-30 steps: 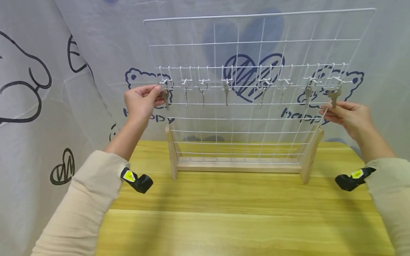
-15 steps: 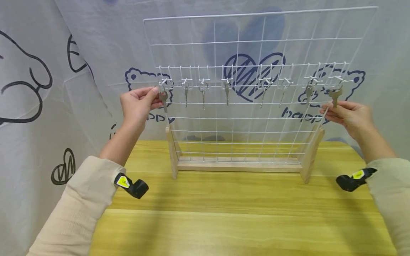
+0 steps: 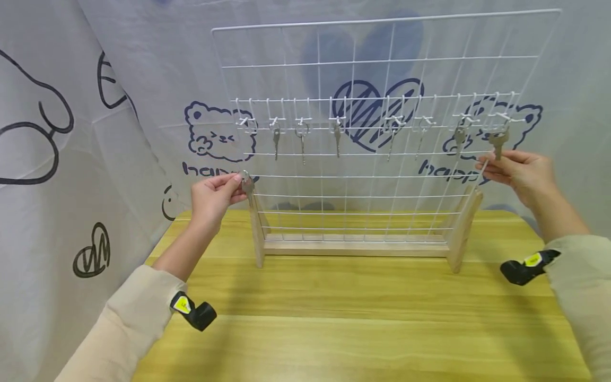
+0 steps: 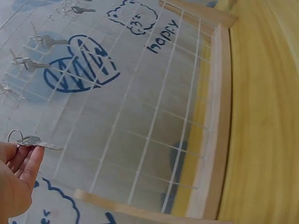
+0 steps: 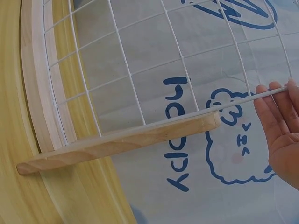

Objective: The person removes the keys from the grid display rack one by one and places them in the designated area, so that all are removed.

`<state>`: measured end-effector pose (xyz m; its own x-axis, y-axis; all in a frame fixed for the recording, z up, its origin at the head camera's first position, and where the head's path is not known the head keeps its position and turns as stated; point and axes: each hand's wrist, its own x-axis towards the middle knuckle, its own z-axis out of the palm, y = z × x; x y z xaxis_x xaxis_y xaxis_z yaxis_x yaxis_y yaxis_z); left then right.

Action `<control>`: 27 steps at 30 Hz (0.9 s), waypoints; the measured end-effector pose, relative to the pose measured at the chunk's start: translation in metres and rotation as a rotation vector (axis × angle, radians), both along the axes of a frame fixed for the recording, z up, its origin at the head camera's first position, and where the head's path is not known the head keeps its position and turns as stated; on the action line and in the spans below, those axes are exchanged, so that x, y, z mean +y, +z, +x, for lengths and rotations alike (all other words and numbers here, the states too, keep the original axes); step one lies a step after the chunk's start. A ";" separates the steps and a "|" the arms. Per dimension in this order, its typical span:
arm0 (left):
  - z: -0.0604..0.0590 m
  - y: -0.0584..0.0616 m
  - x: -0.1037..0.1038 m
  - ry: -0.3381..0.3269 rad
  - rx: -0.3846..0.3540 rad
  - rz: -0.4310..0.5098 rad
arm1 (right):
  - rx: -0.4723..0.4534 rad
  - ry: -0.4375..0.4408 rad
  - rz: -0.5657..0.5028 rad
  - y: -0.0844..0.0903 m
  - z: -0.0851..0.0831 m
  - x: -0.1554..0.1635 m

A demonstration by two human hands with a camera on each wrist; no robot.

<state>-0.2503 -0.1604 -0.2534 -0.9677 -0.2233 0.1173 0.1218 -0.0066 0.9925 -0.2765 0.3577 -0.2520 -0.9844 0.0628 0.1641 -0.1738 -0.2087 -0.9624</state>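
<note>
My left hand (image 3: 237, 183) pinches a silver key on a ring (image 3: 246, 184) just left of the white wire grid (image 3: 382, 22), below the row of hooks. In the left wrist view the key (image 4: 35, 141) lies at the fingertips (image 4: 25, 161). The leftmost hook (image 3: 245, 122) is bare. Several keys (image 3: 276, 139) hang on the other hooks. My right hand (image 3: 484, 162) pinches the grid's right edge wire (image 5: 233, 103), just under the rightmost hanging key (image 3: 497, 141).
The grid stands in a wooden base (image 3: 355, 248) with two side feet (image 5: 121, 142) at the back of a yellow wooden table (image 3: 353, 329). A white printed cloth (image 3: 71, 159) hangs behind and to the left.
My left hand has taken the key off the leftmost hook and lowered it down and slightly left. The right hand has stayed at the grid's edge.
</note>
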 end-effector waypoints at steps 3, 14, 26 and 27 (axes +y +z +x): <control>0.004 -0.014 0.000 -0.015 -0.027 0.008 | 0.000 0.000 0.002 0.000 0.000 0.000; 0.011 -0.061 0.007 -0.069 -0.113 0.031 | -0.010 -0.026 0.013 0.000 0.004 0.000; 0.029 -0.124 0.015 -0.132 -0.235 -0.023 | -0.002 -0.024 -0.003 0.001 0.004 0.000; 0.030 -0.130 0.016 -0.131 -0.245 -0.031 | -0.006 -0.027 0.007 0.001 0.004 0.000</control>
<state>-0.2202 -0.1444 -0.3832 -0.9884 -0.0942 -0.1192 -0.1220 0.0245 0.9922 -0.2723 0.3578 -0.2510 -0.9834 0.0879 0.1590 -0.1737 -0.1976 -0.9648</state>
